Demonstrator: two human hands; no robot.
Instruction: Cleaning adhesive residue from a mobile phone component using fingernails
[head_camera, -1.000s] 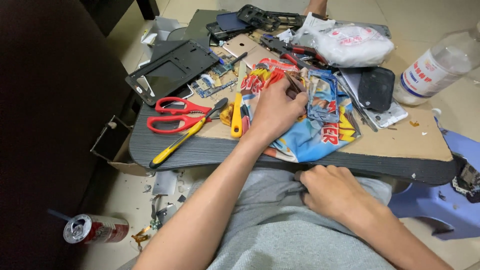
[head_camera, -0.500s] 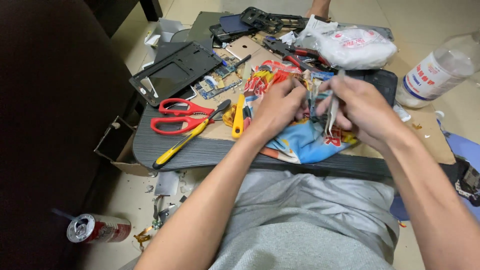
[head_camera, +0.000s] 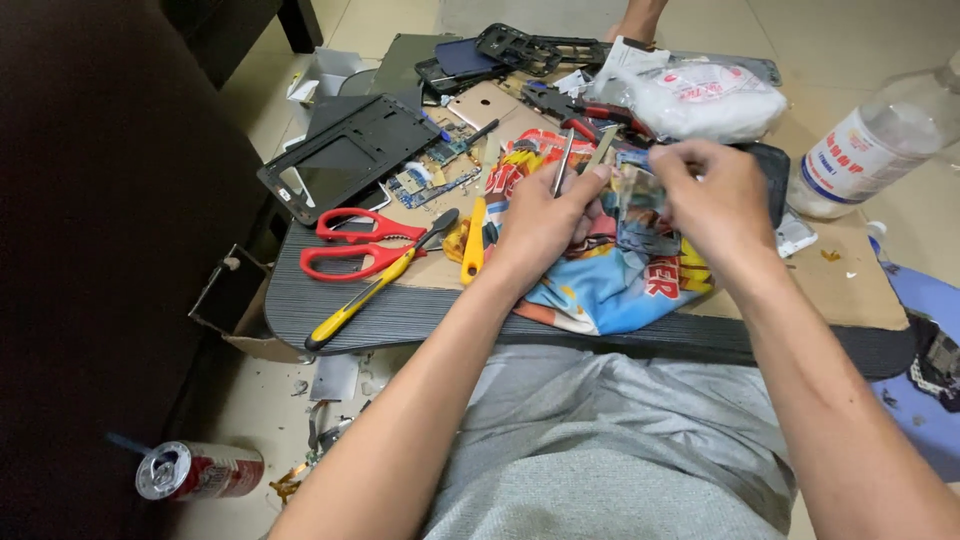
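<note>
My two hands work above a cluttered dark wooden board (head_camera: 420, 310) across my lap.

My left hand (head_camera: 540, 225) pinches thin silver metal tweezers (head_camera: 563, 160) upright; my right hand (head_camera: 715, 205) pinches a small dark circuit piece (head_camera: 640, 205), just beside them. Red-handled scissors (head_camera: 355, 245) lie left.

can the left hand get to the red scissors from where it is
Probably yes: the red scissors lie uncovered on the board just left of the left hand, but its grip is full with metal tweezers.

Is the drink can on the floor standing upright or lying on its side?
On its side. The red drink can lies flat on the floor, its silver top facing left.
</note>
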